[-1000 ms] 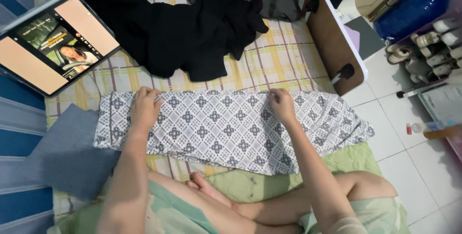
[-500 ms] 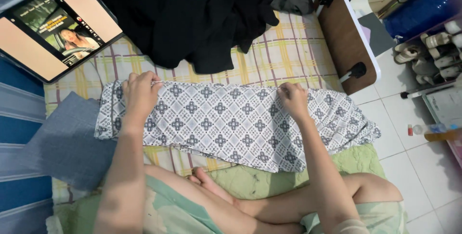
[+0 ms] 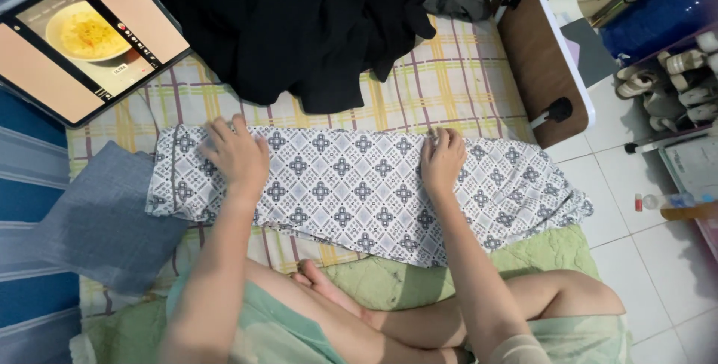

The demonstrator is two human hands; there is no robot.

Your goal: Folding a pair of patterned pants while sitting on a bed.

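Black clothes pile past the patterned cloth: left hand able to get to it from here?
Probably yes. The left hand lies flat on the patterned cloth, and only bare checked sheet separates it from the black clothes pile.

Lying across the middle: a bed sheet (image 3: 456, 83) checked in yellow, pink and green. Bordering it at left, blue and grey striped bedding (image 3: 26, 207). Leaning at right, a brown board with white edging (image 3: 535, 57), possibly a small folding table. Spreading beyond it, white floor tiles (image 3: 651, 259), glossy and catching even, soft light. Crowding the far right, shelving (image 3: 684, 83).
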